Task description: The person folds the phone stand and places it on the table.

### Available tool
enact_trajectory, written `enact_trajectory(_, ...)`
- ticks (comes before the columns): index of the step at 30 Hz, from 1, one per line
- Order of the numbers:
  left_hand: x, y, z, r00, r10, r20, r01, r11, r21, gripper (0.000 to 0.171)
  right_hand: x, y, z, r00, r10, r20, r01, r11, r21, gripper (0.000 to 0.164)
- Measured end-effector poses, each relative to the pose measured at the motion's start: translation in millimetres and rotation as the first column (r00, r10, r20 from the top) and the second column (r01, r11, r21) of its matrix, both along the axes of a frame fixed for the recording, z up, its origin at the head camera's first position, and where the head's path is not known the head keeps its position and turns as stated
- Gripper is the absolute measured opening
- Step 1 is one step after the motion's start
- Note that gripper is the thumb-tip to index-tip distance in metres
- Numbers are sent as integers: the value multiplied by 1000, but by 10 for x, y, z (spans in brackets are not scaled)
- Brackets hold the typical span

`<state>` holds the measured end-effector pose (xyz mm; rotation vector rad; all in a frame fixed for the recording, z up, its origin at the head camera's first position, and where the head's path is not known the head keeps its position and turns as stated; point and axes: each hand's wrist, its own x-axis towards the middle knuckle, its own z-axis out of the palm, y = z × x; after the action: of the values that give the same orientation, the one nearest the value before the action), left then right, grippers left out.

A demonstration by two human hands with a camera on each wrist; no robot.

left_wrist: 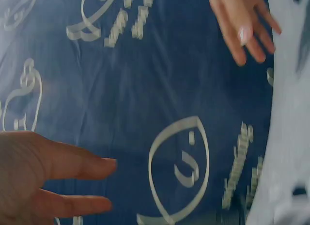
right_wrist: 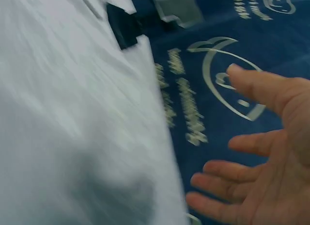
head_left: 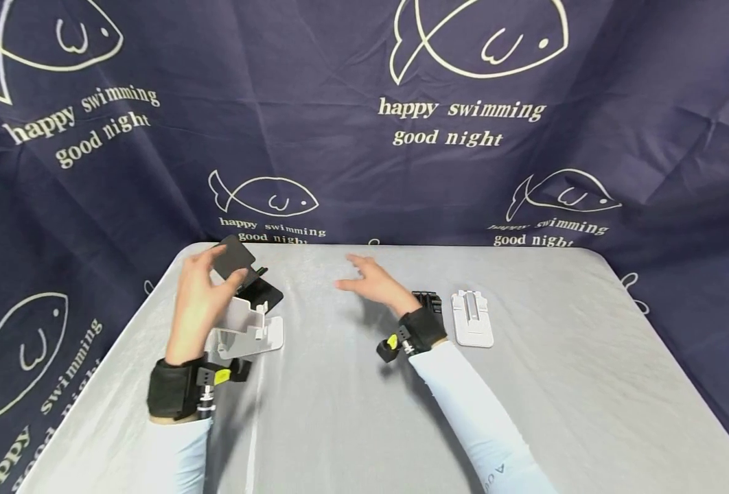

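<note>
My left hand (head_left: 200, 295) is above the left side of the table, thumb and fingers parted, nothing between them in the left wrist view. In the head view it overlaps an unfolded black phone stand (head_left: 235, 257) and a white phone stand (head_left: 268, 336) standing unfolded just in front of that one. Nearer the middle, my right hand (head_left: 373, 281) hovers over the table with its fingers spread. It holds nothing, as the right wrist view also shows. Partly hidden behind the right wrist lies a folded black stand (head_left: 427, 300). Beside it is a folded white stand (head_left: 472, 322), lying flat.
A light grey cloth covers the table (head_left: 340, 412). Along its back and sides hangs a dark blue curtain (head_left: 352, 123) printed with fish and words. Both wrists wear black straps (head_left: 176, 390) with small cameras.
</note>
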<state>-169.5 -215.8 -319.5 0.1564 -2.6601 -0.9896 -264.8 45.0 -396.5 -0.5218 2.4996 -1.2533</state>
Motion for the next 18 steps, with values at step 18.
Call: enact_trajectory(18, -127, -310, -276, 934, 15, 358, 49, 984, -169, 30, 332, -1134, -519, 843, 245, 479, 178, 712, -679, 54)
